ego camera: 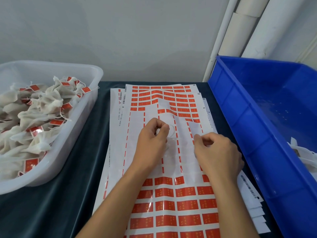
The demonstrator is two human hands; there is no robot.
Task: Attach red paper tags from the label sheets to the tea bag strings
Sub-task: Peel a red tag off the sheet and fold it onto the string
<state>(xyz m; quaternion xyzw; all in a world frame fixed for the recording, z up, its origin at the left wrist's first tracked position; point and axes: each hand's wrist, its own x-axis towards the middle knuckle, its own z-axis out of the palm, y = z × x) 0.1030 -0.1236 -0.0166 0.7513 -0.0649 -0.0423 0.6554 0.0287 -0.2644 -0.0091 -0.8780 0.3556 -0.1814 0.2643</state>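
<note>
A stack of label sheets lies in the middle of the dark table, with rows of red paper tags near me and more at the far end; the middle band is peeled bare. My left hand hovers over the bare band, fingers curled round a small white tea bag. A thin loop of its string curls out to the right. My right hand rests just right of it, thumb and forefinger pinched together at what looks like the string's end, which is too fine to see clearly.
A translucent white tub at the left holds several tea bags with red tags on them. A deep blue bin at the right has a few white tea bags at its right edge. White tubes lean on the wall behind it.
</note>
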